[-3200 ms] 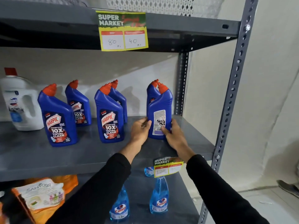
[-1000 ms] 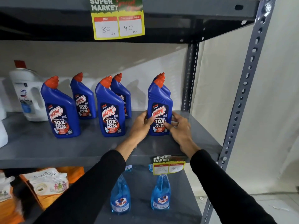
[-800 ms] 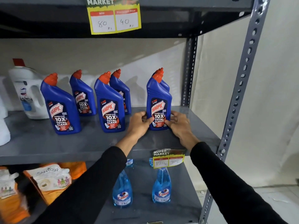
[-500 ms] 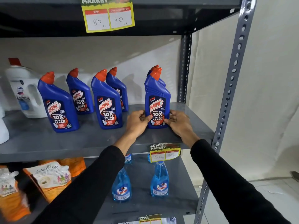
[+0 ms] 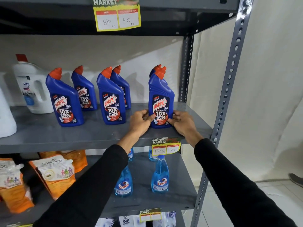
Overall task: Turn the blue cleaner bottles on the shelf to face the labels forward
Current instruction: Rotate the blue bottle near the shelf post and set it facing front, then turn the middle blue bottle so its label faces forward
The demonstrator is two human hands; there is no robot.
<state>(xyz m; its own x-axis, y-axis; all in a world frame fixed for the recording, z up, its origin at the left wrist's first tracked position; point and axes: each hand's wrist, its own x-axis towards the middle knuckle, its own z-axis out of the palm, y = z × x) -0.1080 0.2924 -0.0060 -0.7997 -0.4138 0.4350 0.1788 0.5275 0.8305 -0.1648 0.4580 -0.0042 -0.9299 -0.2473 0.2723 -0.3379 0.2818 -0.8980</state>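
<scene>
Several blue cleaner bottles with orange caps stand on the grey middle shelf. The rightmost front bottle stands upright with its label facing me. My left hand grips its lower left side and my right hand grips its lower right side. Another bottle stands right behind it; only its cap shows. To the left, a front bottle and another front bottle show their labels. Two back bottles stand behind them.
A white jug stands at the shelf's left, with another white container at the edge. Price tags hang on the shelf fronts. Blue spray bottles and orange pouches fill the shelf below. A grey upright post is at the right.
The rightmost front bottle showed its back label 3.2 s ago; its front label faces me since 1.0 s ago. Both hands stay on its lower sides.
</scene>
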